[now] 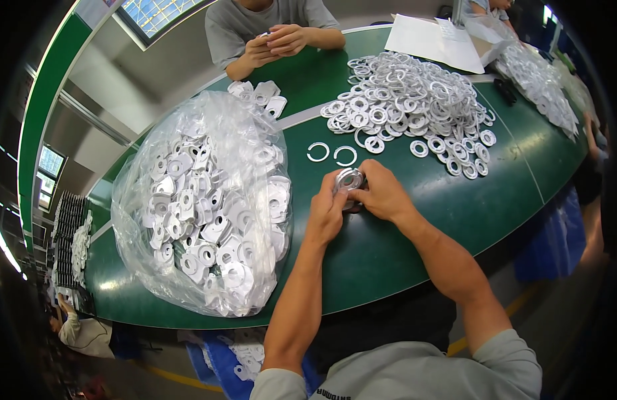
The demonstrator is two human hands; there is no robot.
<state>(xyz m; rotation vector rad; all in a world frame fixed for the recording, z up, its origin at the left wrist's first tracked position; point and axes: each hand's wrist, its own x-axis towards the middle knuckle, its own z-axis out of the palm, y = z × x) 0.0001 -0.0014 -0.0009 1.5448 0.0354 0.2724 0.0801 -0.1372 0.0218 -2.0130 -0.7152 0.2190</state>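
Near the table's front edge, my left hand [327,208] and my right hand [384,191] meet around a round ring-shaped part [349,179], silvery white with a hole in its middle. Both hands have their fingers closed on it, thumbs on its near side; its underside is hidden by them. Just beyond my hands lie two thin open rings [318,152], each with a gap in it. Past them spreads a large heap of white rings [422,93]. Left of my left arm is a clear plastic bag [132,220] full of white plates with round holes [232,273].
Across the green table [388,267], a co-worker's hands [276,44] hold a small part, with several white plates [258,95] nearby. White paper sheets [434,43], a small black object [504,92] and another bag of parts [535,77] lie at the far right. Black stacked trays [70,233] stand far left.
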